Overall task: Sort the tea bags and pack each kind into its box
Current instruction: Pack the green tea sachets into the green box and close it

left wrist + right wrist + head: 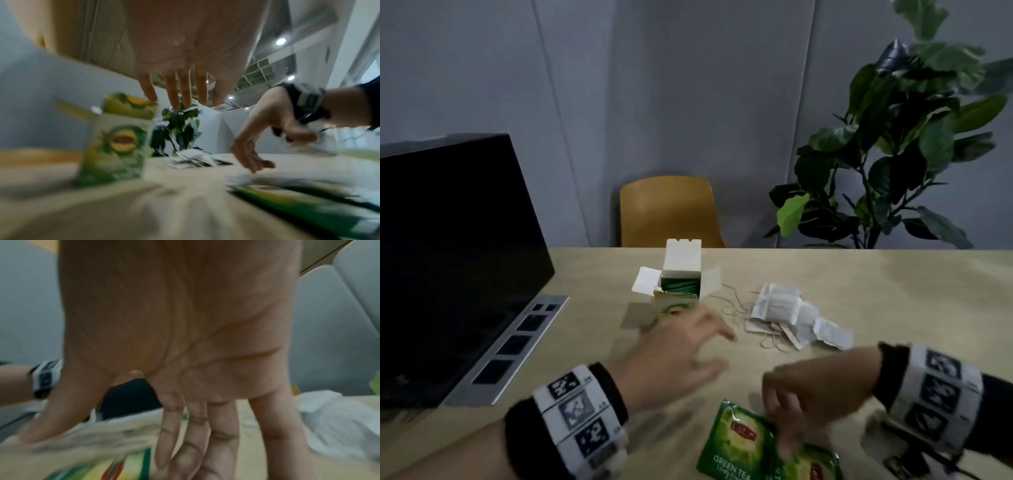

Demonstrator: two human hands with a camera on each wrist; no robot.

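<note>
An open green tea box [681, 286] stands mid-table with green sachets upright inside; it shows blurred in the left wrist view [115, 141]. To its right lies a pile of white tea bags [784, 310] with tangled strings. Two green tea sachets [736, 442] lie at the near edge. My left hand [717, 349] hovers between box and sachets, fingers [180, 97] straight and spread, holding nothing. My right hand [786, 425] reaches down onto the sachets, its straight fingers [195, 434] touching the top one [127, 467].
A dark open laptop [448, 257] fills the left side of the wooden table [911, 291]. Behind the far edge stand a yellow chair [671, 212] and a leafy plant [893, 154].
</note>
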